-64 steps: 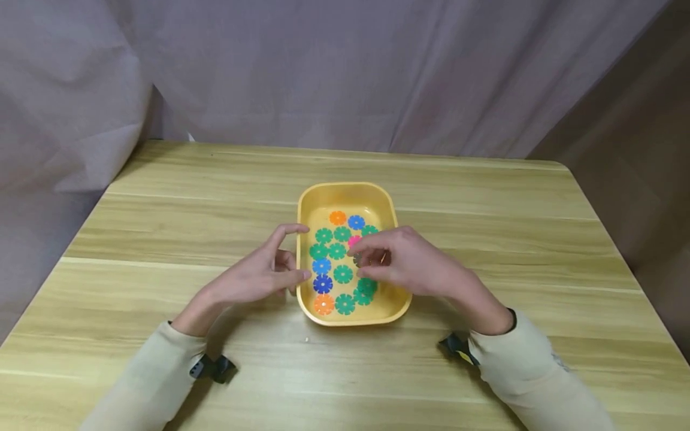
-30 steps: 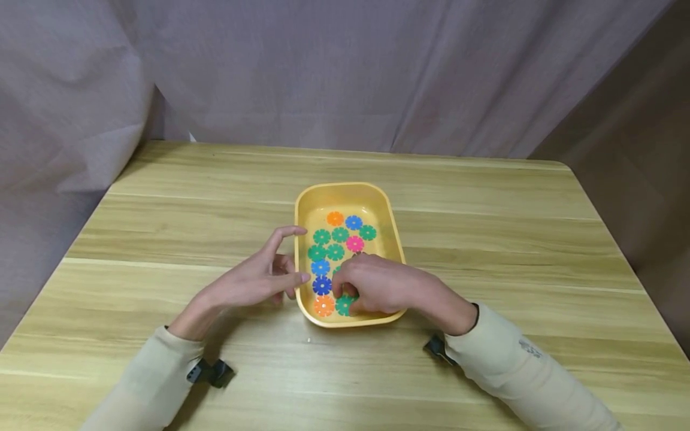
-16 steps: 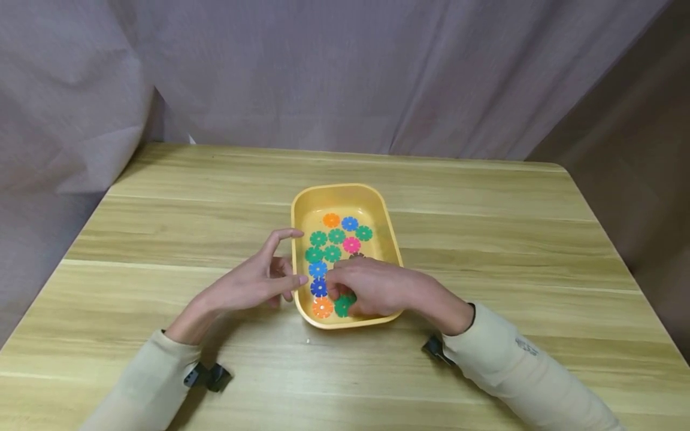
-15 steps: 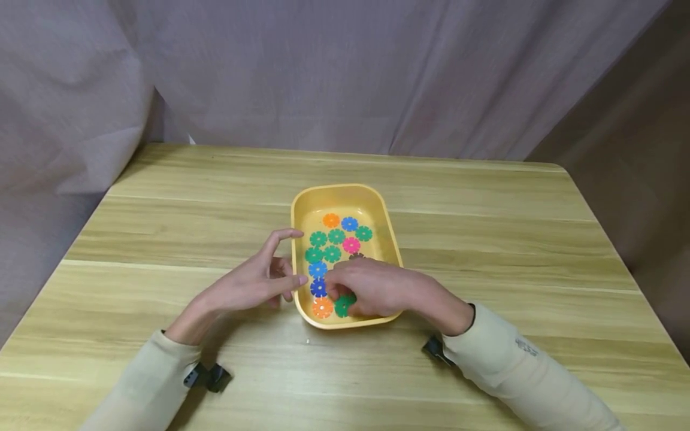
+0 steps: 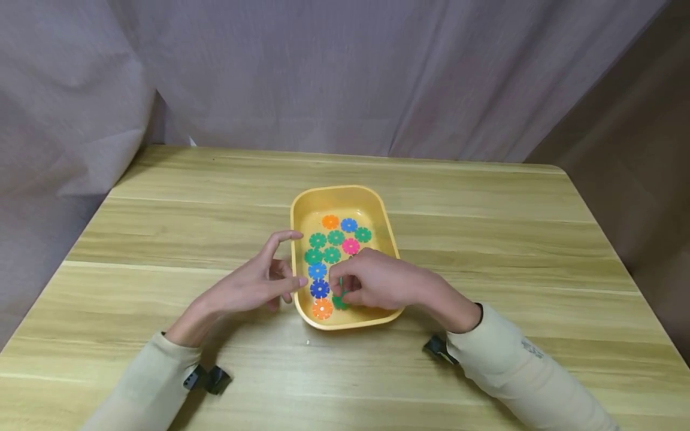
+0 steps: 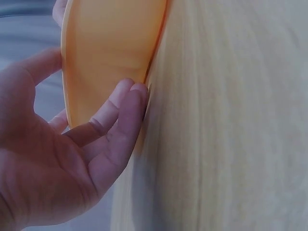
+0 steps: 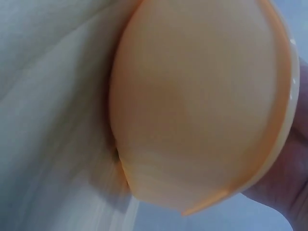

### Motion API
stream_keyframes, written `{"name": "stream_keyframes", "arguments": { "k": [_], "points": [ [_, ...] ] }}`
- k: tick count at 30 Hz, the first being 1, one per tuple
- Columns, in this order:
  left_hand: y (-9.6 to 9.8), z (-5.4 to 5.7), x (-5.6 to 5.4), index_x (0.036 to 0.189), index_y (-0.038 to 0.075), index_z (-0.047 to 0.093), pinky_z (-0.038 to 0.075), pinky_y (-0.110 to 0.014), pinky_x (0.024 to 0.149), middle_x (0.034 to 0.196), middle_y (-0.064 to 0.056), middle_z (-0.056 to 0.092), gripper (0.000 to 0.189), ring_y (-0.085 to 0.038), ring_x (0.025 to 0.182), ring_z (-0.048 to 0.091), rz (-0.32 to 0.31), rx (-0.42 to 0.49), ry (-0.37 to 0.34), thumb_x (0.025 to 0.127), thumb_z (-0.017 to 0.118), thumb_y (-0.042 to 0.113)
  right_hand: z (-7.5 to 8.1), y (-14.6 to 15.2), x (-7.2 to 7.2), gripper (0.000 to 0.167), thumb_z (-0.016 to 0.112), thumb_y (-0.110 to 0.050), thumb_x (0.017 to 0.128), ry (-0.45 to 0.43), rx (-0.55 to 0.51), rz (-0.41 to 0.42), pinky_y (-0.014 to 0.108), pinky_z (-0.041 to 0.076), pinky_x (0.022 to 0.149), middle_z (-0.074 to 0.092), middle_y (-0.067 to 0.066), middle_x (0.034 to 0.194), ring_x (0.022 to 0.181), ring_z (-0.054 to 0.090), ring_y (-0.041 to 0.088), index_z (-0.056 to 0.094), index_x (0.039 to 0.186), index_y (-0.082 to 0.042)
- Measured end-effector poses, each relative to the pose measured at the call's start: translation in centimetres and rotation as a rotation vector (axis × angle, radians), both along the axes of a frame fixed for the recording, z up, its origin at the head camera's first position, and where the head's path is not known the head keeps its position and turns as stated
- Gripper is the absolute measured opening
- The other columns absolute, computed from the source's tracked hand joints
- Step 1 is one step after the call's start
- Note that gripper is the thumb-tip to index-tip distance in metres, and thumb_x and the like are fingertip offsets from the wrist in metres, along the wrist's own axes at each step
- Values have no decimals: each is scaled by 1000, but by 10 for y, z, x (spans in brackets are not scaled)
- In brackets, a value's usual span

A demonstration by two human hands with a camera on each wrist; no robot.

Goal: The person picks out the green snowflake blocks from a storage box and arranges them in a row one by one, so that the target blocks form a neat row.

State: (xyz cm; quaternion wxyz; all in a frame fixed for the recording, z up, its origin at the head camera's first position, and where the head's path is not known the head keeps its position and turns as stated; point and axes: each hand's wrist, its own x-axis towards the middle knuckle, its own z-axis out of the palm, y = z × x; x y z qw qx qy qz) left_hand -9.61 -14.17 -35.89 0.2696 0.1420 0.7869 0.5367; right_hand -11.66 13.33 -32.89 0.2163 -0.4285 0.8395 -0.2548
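Observation:
A yellow plastic basin (image 5: 339, 190) holds several flat, notched plastic snowflake discs in green, blue, orange and pink. My left hand (image 5: 253, 278) grips its left wall, index finger and thumb over the rim; the left wrist view has the other fingers (image 6: 118, 125) against the outside. Inside the basin, my right hand (image 5: 383, 278) has thumb and index finger curled together on a green snowflake disc (image 5: 341, 301) near the front. A dark blue disc (image 5: 320, 289) and an orange disc (image 5: 322, 309) lie just left of those fingertips. In the right wrist view, the basin's wall (image 7: 192, 106) hides most of that hand.
The basin stands on a wood-grain table (image 5: 485, 239). Grey cloth (image 5: 302, 72) hangs behind the table's far edge. A pink disc (image 5: 351, 246) and several green ones lie beyond the right hand. A tiny pale speck (image 5: 308, 342) lies in front of the basin.
My right hand reached toward the basin's front, then rose slightly with the green disc at its fingertips. The basin shifted a little left; my left hand stayed on its rim.

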Motion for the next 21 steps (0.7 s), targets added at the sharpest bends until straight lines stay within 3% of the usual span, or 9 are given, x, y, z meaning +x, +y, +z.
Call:
{"name": "stream_keyframes", "arguments": {
  "k": [6,15,21],
  "points": [
    [0,1,1,162,27,18,61,-41,67,90,-18,67,80,-29,77,68,-8,-2,14,102,72,26,9,7,-3,9,77,-8,94,-38,-80,-97,24,58,77,71,-8,86,79,64,3,76,100,-15],
    [-3,0,3,162,27,18,61,-41,68,94,-15,67,82,-28,77,68,18,-27,18,101,73,28,13,28,-12,26,82,-5,89,-195,-265,-343,28,60,78,77,3,104,88,69,19,78,113,-11],
    [-6,0,4,162,29,18,61,-41,68,96,-14,66,83,-27,76,68,34,-42,13,101,74,29,13,49,-22,30,83,-3,87,-213,-349,-496,25,57,71,75,8,99,85,67,23,78,116,-10]
  ]
}}
